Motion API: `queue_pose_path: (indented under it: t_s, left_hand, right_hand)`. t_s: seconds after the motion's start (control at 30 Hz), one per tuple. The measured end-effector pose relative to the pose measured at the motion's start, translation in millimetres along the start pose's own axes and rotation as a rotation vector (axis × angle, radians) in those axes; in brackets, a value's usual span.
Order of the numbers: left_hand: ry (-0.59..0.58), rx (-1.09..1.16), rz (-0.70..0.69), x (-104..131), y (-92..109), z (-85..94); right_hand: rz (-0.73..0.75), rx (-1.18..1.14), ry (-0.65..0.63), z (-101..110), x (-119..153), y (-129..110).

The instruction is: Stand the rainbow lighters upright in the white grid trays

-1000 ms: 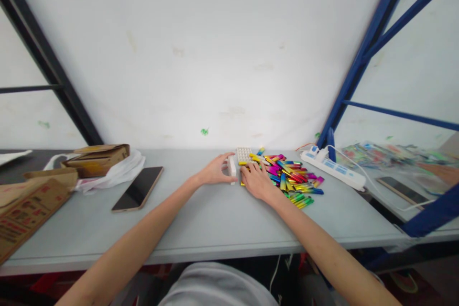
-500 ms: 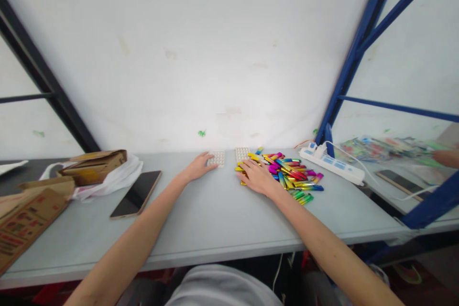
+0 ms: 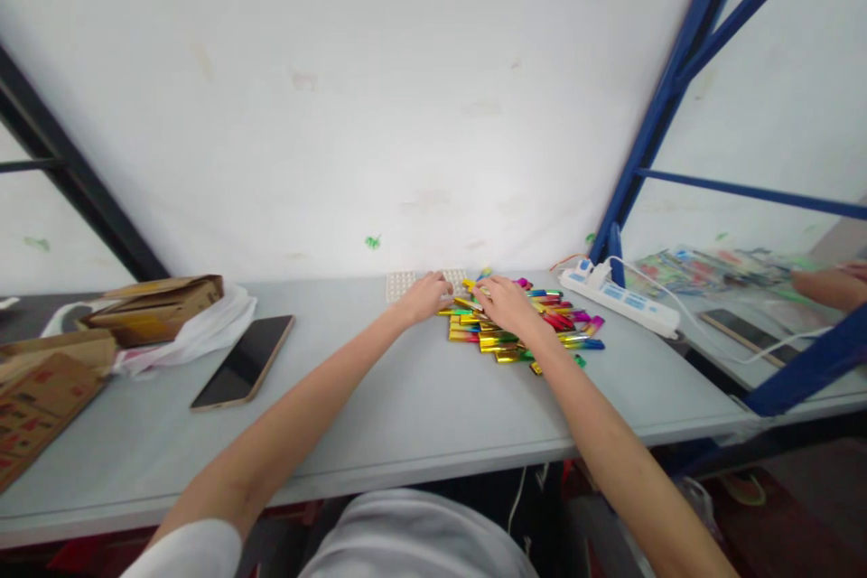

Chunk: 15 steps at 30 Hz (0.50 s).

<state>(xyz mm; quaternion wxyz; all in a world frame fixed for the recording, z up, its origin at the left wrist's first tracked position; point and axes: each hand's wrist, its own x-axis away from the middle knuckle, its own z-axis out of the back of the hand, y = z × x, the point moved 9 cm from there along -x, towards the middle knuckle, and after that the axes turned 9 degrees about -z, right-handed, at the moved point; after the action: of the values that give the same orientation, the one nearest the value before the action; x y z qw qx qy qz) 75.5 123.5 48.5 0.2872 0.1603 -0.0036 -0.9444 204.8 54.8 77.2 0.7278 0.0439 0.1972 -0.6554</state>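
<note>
A loose pile of shiny, pen-like sticks (image 3: 498,343) in gold, red, green, blue and magenta lies on the grey table. At its left edge is my left hand (image 3: 426,296), fingers bent and a little apart, with no clear hold on anything. My right hand (image 3: 505,302) lies over the top of the pile, its fingers bent and closed around the end of a gold stick; the fingertips are small and partly blurred. Behind the hands are a white knobbed grid plate (image 3: 399,285) and a second grid plate (image 3: 455,275), partly covered by my left hand.
A dark-screened phone (image 3: 244,363) lies left of my left forearm. Further left are an open cardboard box (image 3: 54,397), another carton (image 3: 159,307) and a white plastic bag (image 3: 223,316). A white power strip (image 3: 619,300) with cables stands right of the pile, near a blue metal frame (image 3: 650,135).
My left hand has moved right, from the left grid plate to the pile. My right hand has shifted slightly right and up. More gold sticks now lie spread toward the front left.
</note>
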Motion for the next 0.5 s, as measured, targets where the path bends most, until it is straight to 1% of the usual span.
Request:
queue_pose_path:
  t_s: [0.13,0.2,0.27,0.33,0.4,0.5]
  left_hand:
    - [-0.031,0.009,0.033,-8,-8,-7.3]
    - [-0.048,0.010,0.025,-9,-8,-7.3]
    - [-0.063,0.008,0.012,-8,-6,-2.8]
    - [-0.066,0.004,0.011,-4,-6,8.0]
    - [-0.057,0.003,0.018,5,-7,23.8]
    - [-0.050,0.017,0.024,30,-6,49.4]
  right_hand:
    - [-0.084,-0.008,-0.026,-1,-24,28]
    - [-0.148,-0.005,-0.081,-9,-43,41]
    - [-0.222,0.001,-0.149,-20,-62,51]
    - [-0.281,0.009,-0.194,-31,-78,57]
    - [-0.327,0.017,-0.219,-41,-89,59]
    - [-0.392,0.023,-0.233,-53,-98,63]
